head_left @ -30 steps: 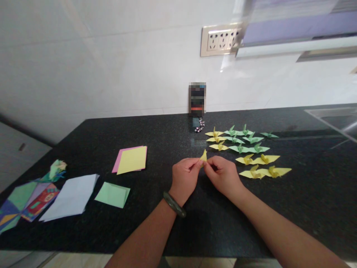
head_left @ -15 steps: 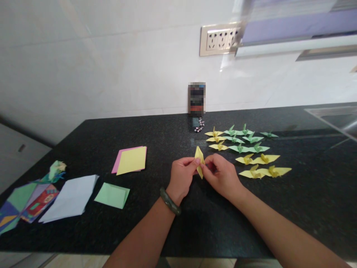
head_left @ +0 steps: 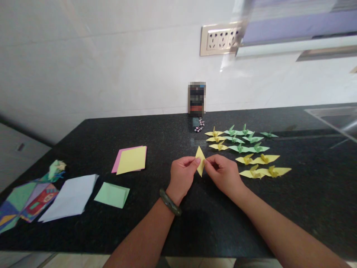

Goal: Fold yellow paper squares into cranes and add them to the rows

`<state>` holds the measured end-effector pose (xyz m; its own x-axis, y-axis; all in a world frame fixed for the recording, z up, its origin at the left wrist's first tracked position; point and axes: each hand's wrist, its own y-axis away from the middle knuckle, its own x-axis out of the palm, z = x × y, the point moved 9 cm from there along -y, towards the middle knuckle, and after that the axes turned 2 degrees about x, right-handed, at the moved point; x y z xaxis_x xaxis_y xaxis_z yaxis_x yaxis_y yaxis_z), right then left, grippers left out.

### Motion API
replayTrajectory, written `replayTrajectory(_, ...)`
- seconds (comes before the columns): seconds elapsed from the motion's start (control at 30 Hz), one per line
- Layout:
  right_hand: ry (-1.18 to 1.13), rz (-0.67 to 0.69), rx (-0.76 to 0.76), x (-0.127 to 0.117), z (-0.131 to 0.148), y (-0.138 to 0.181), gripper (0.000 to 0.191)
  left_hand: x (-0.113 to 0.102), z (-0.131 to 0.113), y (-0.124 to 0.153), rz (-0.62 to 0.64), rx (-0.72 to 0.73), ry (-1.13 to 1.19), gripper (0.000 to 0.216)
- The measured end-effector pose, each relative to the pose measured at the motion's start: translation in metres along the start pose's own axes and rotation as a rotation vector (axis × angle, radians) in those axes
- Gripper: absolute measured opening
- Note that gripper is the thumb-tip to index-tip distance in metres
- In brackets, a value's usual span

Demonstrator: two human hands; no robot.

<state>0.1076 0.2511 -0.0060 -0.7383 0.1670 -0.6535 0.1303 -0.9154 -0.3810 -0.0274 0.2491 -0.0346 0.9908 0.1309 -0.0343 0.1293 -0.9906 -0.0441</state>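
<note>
Between my two hands is a folded piece of yellow paper (head_left: 200, 168), diamond-shaped and held with its points up and down. My left hand (head_left: 182, 175) pinches its left side, thumb on the front face; a dark bangle (head_left: 170, 203) circles that wrist. My right hand (head_left: 223, 171) grips the right corner between thumb and fingers. Just right of my right hand lie yellow paper cranes (head_left: 264, 159), with green paper cranes (head_left: 252, 138) behind them. The fingers behind the yellow paper are partly hidden.
Left on the dark counter (head_left: 139, 230) lie yellow and pink sheets (head_left: 131, 160), a folded green paper (head_left: 113, 194), white sheets (head_left: 71, 197) and colourful paper scraps (head_left: 25, 201). A pixelated phone-like object (head_left: 196, 98) leans on the wall, a beaded string (head_left: 199, 125) before it.
The yellow paper, narrower and partly raised earlier, now lies flatter as a full diamond. My right fingers have shifted slightly right to its corner; my left hand stays nearly in place.
</note>
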Motion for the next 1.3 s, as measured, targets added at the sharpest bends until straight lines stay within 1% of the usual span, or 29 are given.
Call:
replayTrajectory(0.13,0.075,-0.011,-0.021,0.001,0.001,0.000,0.019,0.002,-0.007,0.002,0.026,0.056,-0.110,0.023)
replayTrajectory(0.27,0.222,-0.047,-0.038,0.002,0.005,-0.001,0.024,0.007,-0.001,0.004,0.056,0.067,-0.108,0.021)
replayTrajectory(0.37,0.241,-0.052,-0.064,0.004,0.010,0.000,0.024,0.010,0.009,0.003,0.058,-0.005,0.026,0.022)
replayTrajectory(0.5,0.134,-0.045,-0.149,0.003,0.020,0.003,0.021,0.011,0.019,0.002,0.020,-0.144,0.292,0.019)
replayTrajectory(0.6,0.098,-0.030,-0.231,0.002,0.027,0.005,0.022,0.012,0.022,0.001,0.004,-0.221,0.436,0.019)
replayTrajectory(0.67,0.105,0.002,-0.280,0.004,0.029,0.007,0.023,0.012,0.024,0.001,-0.005,-0.254,0.490,0.020)
replayTrajectory(0.77,0.160,0.090,-0.317,0.010,0.031,0.009,0.024,0.009,0.028,-0.001,-0.018,-0.276,0.515,0.021)
replayTrajectory(0.93,0.275,0.200,-0.310,0.017,0.033,0.009,0.029,0.005,0.031,-0.002,-0.038,-0.302,0.512,0.021)
replayTrajectory(1.13,0.335,0.269,-0.310,0.022,0.034,0.012,0.033,0.007,0.026,-0.004,-0.002,-0.299,0.568,0.026)
replayTrajectory(1.23,0.297,0.302,-0.299,0.023,0.033,0.013,0.034,0.007,0.025,-0.004,0.008,-0.301,0.583,0.022)
replayTrajectory(1.3,0.168,0.307,-0.281,0.022,0.033,0.013,0.034,0.008,0.025,-0.004,0.015,-0.307,0.604,0.021)
